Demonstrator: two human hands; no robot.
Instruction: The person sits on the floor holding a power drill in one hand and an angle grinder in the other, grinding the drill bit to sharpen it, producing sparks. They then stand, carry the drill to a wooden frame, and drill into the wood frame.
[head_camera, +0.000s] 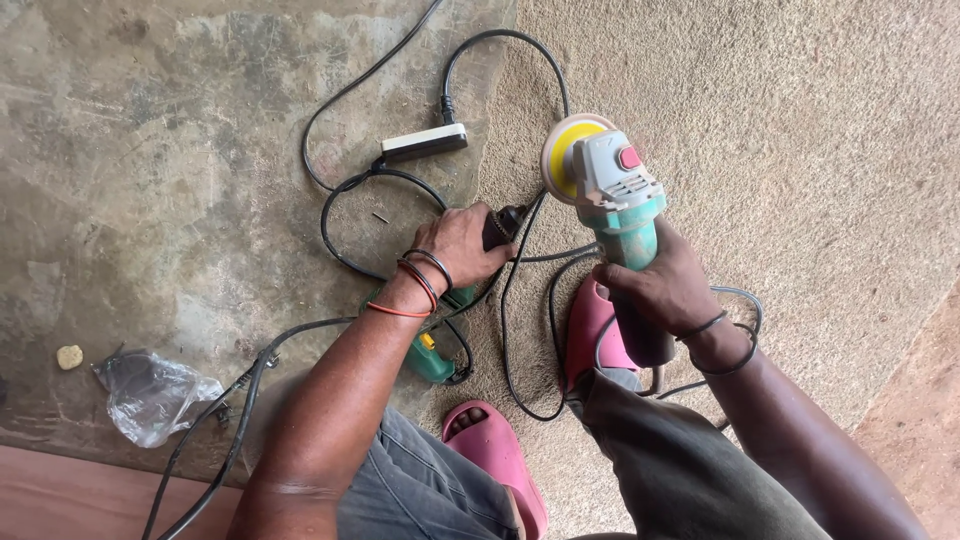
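1. The left hand (460, 243) is closed around a black chuck (503, 226). The fingers cover most of the chuck; only its dark, ribbed end shows.
2. The drill (432, 352) body under the left wrist is green plastic. The forearm hides most of it, so its full shape cannot be made out.
3. The right hand (660, 290) is wrapped fully around the teal, cylindrical body of the grinder (612, 190). The grinder head is grey with a red button. A round yellow pad sits on its far side, seen edge-on.
4. The grinder is held above the floor (800, 150), near the middle of the view, just beside the left hand.
5. Black cables (520, 300) loop over the floor and pass under both hands; their ends are cut off or hidden.
6. A white, rectangular socket strip (424, 142) lies beyond the hands.
7. Two pink slippers (500, 450) show between the knees, partly covered by grey trousers.
8. A crumpled clear bag (155, 395) lies near the lower left edge of the rough, stained floor.
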